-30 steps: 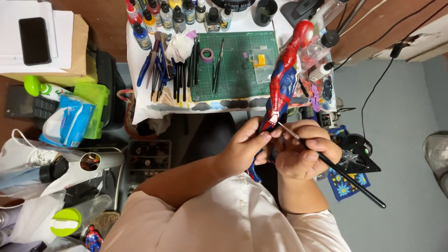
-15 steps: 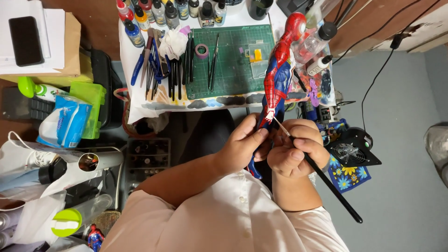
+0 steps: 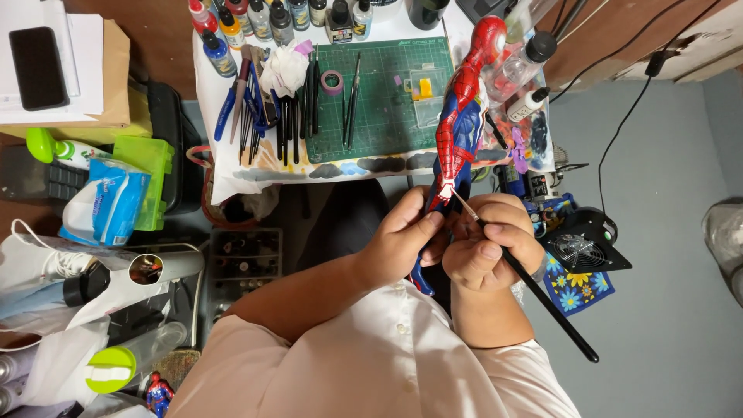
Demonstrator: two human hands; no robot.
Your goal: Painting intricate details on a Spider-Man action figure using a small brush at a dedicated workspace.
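Figurine [image 3: 462,124], red and blue, stood tilted over my lap below the green mat [image 3: 387,93]. Left hand [image 3: 402,244] clenched its legs; right hand [image 3: 491,251] pinched a black brush [image 3: 534,286], tip touching its hip.

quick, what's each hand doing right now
Left hand: closed around the legs of the red and blue action figure, holding it up.
Right hand: closed on a thin black paintbrush, tip at the figure's hip.
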